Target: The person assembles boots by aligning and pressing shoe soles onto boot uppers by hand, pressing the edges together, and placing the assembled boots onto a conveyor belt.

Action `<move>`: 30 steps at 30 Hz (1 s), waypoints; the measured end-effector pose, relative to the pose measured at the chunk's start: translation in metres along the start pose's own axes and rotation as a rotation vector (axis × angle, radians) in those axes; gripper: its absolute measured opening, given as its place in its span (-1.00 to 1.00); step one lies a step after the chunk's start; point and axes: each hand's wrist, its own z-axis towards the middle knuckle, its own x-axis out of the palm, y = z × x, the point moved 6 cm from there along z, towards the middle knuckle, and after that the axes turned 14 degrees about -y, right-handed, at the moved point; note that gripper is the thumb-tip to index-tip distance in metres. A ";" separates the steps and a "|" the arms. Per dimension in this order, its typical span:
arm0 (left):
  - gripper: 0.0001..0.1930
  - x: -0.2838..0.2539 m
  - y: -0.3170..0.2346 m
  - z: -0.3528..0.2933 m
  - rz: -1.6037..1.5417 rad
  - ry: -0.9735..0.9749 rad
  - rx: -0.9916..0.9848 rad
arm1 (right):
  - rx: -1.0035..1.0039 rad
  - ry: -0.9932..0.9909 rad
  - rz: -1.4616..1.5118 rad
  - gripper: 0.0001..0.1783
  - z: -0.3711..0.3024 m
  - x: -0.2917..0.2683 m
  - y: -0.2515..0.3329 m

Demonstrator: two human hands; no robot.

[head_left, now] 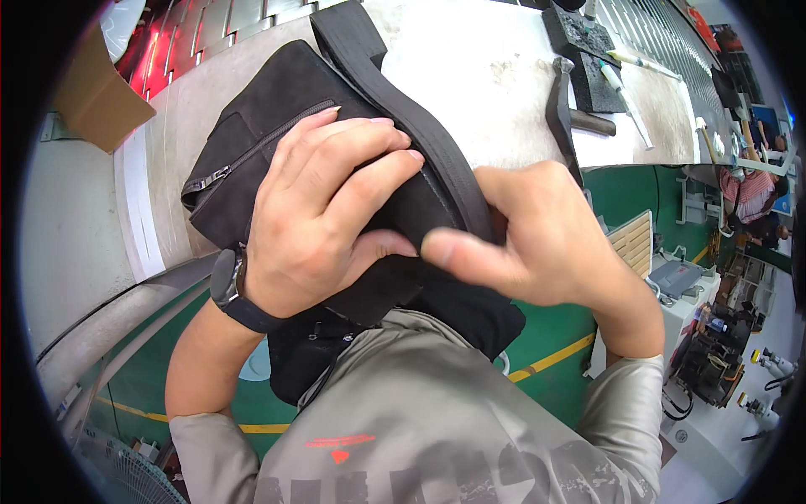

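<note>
Holding a black bag [277, 109] up close to the chest, the person has both hands on it. The left hand [323, 214] lies flat over the front of the bag, fingers spread and pressing down, just below a zip [260, 147] that runs slanting across the soft dark cloth. A dark watch [231, 290] sits on that wrist. The right hand [537, 239] is closed around the bag's wide black strap [403, 101], with the thumb pushed against the bag next to the left hand. The two hands are close together, almost touching. The bag hangs above the edge of a long pale workbench [470, 59]. Over on the bench, well away from the hands, lies a dark hammer [561, 113] and some white tubes [625, 92]. A brown cardboard box [96, 92] stands at the far left.
</note>
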 end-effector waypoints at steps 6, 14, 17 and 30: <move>-0.23 0.001 -0.002 0.000 0.027 0.009 0.043 | 0.148 0.142 0.418 -0.55 -0.008 0.017 -0.020; -0.25 -0.002 -0.001 -0.002 0.021 0.021 0.044 | -0.017 0.105 0.652 -0.66 -0.014 0.033 -0.032; -0.26 -0.001 0.001 -0.001 0.006 0.000 0.040 | -0.159 0.040 0.505 -0.57 -0.009 0.030 -0.024; -0.28 -0.001 0.005 0.001 -0.070 -0.040 -0.098 | -0.486 -0.136 0.304 -0.48 -0.017 0.021 -0.014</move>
